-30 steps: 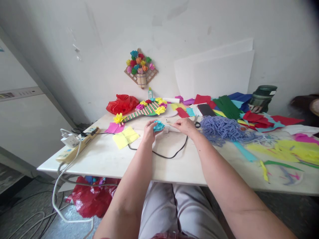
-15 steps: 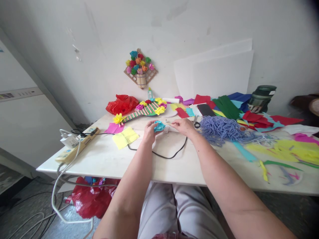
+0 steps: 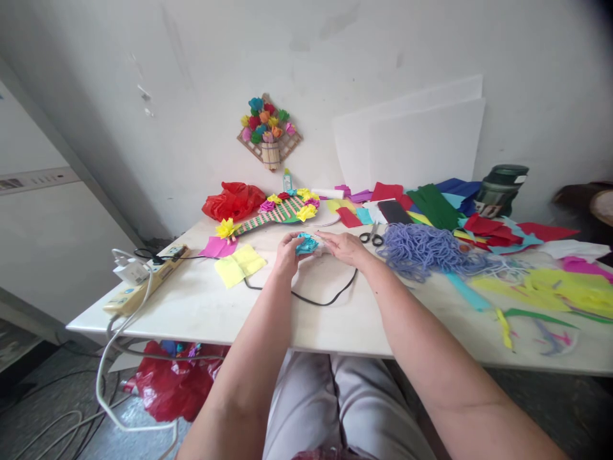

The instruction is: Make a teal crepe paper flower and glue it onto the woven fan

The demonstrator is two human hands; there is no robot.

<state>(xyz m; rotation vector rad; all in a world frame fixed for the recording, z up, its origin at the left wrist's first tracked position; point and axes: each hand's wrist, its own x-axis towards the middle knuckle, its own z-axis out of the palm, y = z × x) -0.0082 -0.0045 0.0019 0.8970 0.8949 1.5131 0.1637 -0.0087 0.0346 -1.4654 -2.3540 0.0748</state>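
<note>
My left hand (image 3: 287, 253) is closed round a small blue crepe-paper flower (image 3: 305, 243), held just above the white table (image 3: 201, 306). My right hand (image 3: 345, 246) sits right beside the flower, its fingers bent toward it and touching its right side. What lies under those fingers is hidden. A black cable (image 3: 325, 295) loops on the table just in front of both hands.
Yellow paper (image 3: 239, 264) and pink paper (image 3: 216, 247) lie left of my hands, beside a power strip (image 3: 143, 281). Behind are a flower-decorated fan shape (image 3: 280, 209), a red bag (image 3: 234, 200), scissors (image 3: 370, 237), purple yarn (image 3: 426, 248) and coloured paper sheets (image 3: 440, 204).
My right hand has slid left along the table and closed in on the blue flower, uncovering the scissors behind it. My left hand has stayed put with the flower.
</note>
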